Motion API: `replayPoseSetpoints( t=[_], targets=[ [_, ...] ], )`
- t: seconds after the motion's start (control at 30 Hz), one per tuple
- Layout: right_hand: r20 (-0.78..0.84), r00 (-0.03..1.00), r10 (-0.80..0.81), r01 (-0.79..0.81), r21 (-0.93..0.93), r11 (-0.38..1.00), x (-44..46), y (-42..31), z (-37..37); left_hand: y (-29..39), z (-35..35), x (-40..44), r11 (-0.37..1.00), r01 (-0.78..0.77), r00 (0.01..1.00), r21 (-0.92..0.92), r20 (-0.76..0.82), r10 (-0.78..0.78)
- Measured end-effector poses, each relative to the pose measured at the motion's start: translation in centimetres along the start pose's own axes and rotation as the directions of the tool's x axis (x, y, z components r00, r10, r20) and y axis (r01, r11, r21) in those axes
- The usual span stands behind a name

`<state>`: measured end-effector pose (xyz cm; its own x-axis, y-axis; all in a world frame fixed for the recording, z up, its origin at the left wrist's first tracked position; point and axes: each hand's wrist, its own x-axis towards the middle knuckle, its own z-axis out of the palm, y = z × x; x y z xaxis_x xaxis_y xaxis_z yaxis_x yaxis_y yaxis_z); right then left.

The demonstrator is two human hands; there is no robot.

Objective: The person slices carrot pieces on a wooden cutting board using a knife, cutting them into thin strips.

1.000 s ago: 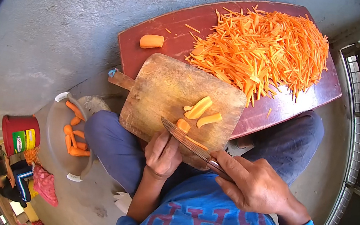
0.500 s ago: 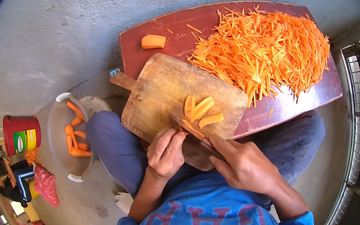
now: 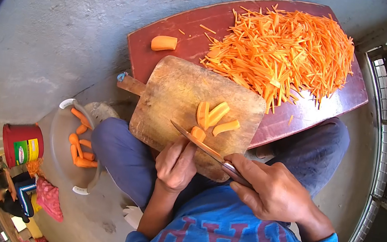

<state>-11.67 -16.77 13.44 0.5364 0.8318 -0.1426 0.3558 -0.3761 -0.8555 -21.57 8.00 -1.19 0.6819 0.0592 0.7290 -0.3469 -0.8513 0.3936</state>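
My right hand (image 3: 273, 188) is wrapped round the handle of a knife (image 3: 200, 144), whose blade lies over the near part of a wooden cutting board (image 3: 173, 88). Under and beside the blade is a carrot piece (image 3: 197, 132). My left hand (image 3: 176, 164) is closed at the board's near edge, its fingertips beside the blade; what they pinch is hidden. Just beyond the knife lie several carrot slices (image 3: 217, 113). The board rests partly on a dark red table (image 3: 145, 56), which bears a large heap of carrot strips (image 3: 288, 55) and one thick carrot chunk (image 3: 164, 43).
On the floor at left, a grey tub (image 3: 61, 151) holds several whole carrots (image 3: 80, 150). Farther left are a red bucket (image 3: 22, 144), a pink sack (image 3: 49, 199) and another person (image 3: 17, 195). A metal grille (image 3: 380, 149) runs along the right.
One more slice has come to lie beside the others on the board. The knife dipped lower over the carrot piece, then rose again. My left hand stayed nearly in place.
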Motion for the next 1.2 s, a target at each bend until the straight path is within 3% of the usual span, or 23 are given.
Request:
replayPoseSetpoints(
  t=[0.2,0.5,0.6,0.8,1.2],
  targets=[
    [0.029,1.0,-0.011,0.011,0.009,1.0,3.3,1.3,1.9,0.0,0.1,0.2,1.0,-0.017,1.0,0.013,-0.015,0.017],
    [-0.063,0.987,-0.147,0.144,-0.043,0.989,6.2,4.2,4.0,0.3,0.2,0.6,1.0,0.003,1.0,0.01,-0.021,-0.003],
    [0.0,0.998,-0.066,0.066,-0.038,0.997,6.4,4.3,4.0,0.6,0.2,0.9,1.0,0.026,0.999,0.015,-0.031,-0.025],
    [-0.138,0.988,-0.066,0.069,0.024,0.997,4.1,3.4,2.6,0.6,0.3,0.6,0.998,0.065,0.997,-0.016,-0.045,-0.066],
    [-0.068,0.998,-0.012,0.012,0.012,1.0,0.6,0.2,1.0,0.4,0.0,0.9,0.999,0.032,0.999,0.003,-0.031,-0.032]
  ],
)
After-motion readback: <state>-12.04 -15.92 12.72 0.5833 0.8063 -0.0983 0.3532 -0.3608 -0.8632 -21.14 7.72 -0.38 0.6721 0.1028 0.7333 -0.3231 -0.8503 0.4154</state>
